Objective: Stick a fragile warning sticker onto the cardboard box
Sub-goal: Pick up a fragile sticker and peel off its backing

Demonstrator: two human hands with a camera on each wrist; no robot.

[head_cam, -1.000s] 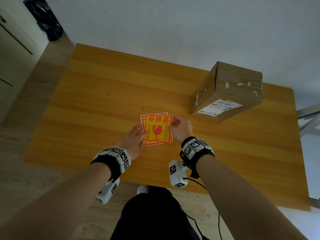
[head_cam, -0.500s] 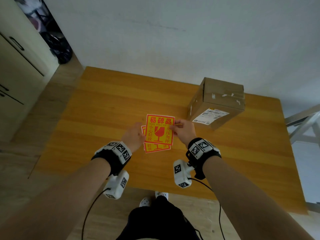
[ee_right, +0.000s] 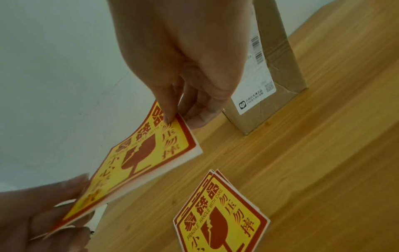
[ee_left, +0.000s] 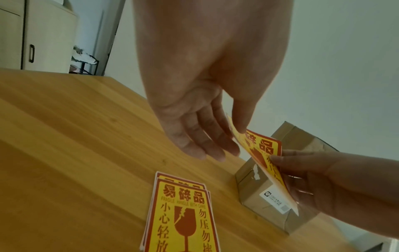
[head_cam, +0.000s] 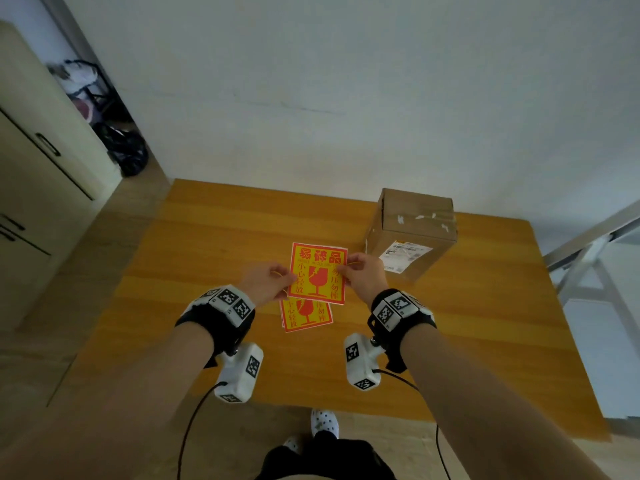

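The left hand [head_cam: 266, 285] has its grip clamped on the left edge of a fragile sticker [head_cam: 317, 273], thumb on the printed face and the other fingers [ee_left: 207, 145] reaching out below it. The right hand [head_cam: 365, 277] pinches the sticker's right edge near the upper corner, thumb [ee_right: 168, 109] on top and the fingers curled beneath. Between the two grips the sticker is held in the air above the desk [head_cam: 207, 271], printed side up, red border and yellow field with a broken wine-glass symbol; the right wrist view shows its white backing along the lower edge. Directly below it, a small stack of stickers [head_cam: 306, 316] of the same kind lies flat on the desk, slightly fanned, its upper part hidden by the held sticker in the head view. The cardboard box [head_cam: 414, 233] stands on the desk to the right of the hands and farther from the person, apart from the sticker, taped along its seams, with a white shipping label [head_cam: 403, 254] on the face turned toward the person. Each wrist carries a black band with checkered markers and a white camera unit [head_cam: 239, 372] hanging below it. Pale cabinets [head_cam: 38, 174] stand on the left, beyond the desk's edge.
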